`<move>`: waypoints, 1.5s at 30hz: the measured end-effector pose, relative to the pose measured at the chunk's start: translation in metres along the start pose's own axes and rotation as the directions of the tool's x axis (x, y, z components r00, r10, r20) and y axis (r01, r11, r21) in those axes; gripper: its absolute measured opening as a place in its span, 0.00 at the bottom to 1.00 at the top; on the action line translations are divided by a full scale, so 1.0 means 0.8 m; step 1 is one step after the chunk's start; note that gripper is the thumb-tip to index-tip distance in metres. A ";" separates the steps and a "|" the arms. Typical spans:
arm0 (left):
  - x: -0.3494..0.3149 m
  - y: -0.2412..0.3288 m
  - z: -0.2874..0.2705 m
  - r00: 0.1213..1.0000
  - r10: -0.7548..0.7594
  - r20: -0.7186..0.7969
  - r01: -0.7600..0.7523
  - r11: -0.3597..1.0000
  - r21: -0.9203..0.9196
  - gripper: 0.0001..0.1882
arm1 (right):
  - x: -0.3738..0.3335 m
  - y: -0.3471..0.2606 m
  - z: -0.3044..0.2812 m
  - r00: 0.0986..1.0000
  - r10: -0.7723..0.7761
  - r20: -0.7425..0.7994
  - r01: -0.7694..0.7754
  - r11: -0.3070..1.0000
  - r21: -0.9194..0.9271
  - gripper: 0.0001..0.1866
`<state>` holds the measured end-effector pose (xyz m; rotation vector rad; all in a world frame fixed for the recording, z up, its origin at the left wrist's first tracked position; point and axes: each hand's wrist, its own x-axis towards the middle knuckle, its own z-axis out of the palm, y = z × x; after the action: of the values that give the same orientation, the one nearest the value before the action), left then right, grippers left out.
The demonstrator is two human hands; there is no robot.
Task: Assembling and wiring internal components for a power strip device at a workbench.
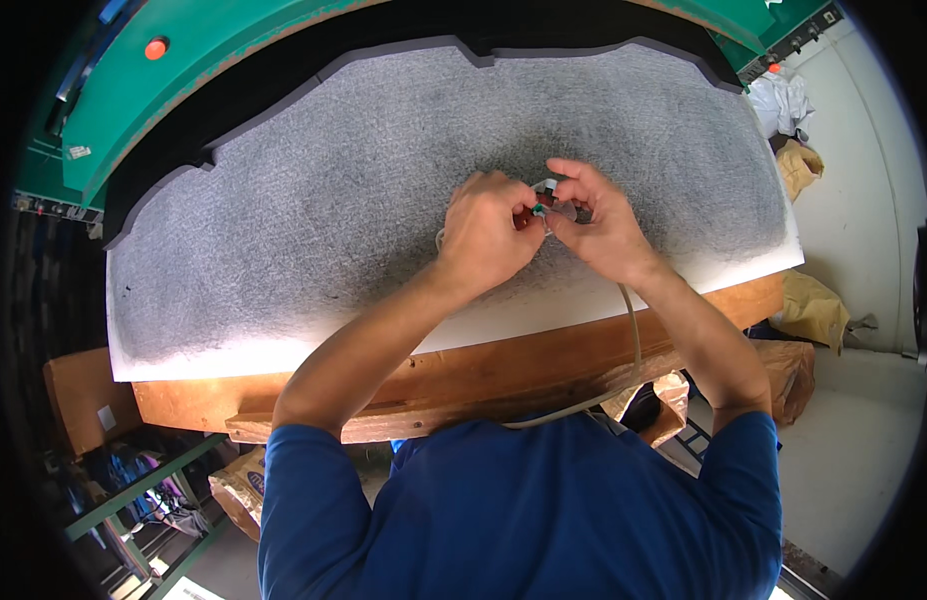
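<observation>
My left hand is closed, its thumb and forefinger pinching a small clear and green part whose kind I cannot make out. My right hand meets it from the other side, thumb and curled fingers around the clear piece, forefinger raised. A white and dark bit shows between the hands. From beneath my right wrist a beige cord runs down and curves toward my shirt. Both hands are over a grey, fibrous-looking sheet with a white near edge. The fingers hide much of the small part.
A wooden edge runs along the sheet's near side, close to my body. Beyond the sheet are a black strip and a green machine frame with an orange button. Brown paper bags stand at the right.
</observation>
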<state>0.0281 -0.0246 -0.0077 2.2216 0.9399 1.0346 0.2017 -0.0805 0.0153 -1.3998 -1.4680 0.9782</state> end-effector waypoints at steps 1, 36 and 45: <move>-0.001 0.001 0.000 1.000 0.001 0.000 -0.001 1.000 -0.001 0.10 | 0.000 -0.002 -0.001 1.000 0.000 -0.001 0.000 1.000 -0.001 0.26; -0.002 0.013 -0.011 0.995 0.035 0.096 -0.041 0.998 0.056 0.14 | -0.009 -0.023 -0.018 0.995 0.092 0.031 -0.089 0.991 -0.101 0.22; 0.011 -0.007 -0.025 0.970 0.067 0.232 -0.053 0.996 -0.064 0.15 | 0.010 -0.001 -0.036 0.956 0.288 0.052 -0.291 0.955 0.052 0.10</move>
<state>0.0142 -0.0114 0.0039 2.2753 0.7345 0.7926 0.2284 -0.0731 0.0258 -1.5880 -1.2749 1.2308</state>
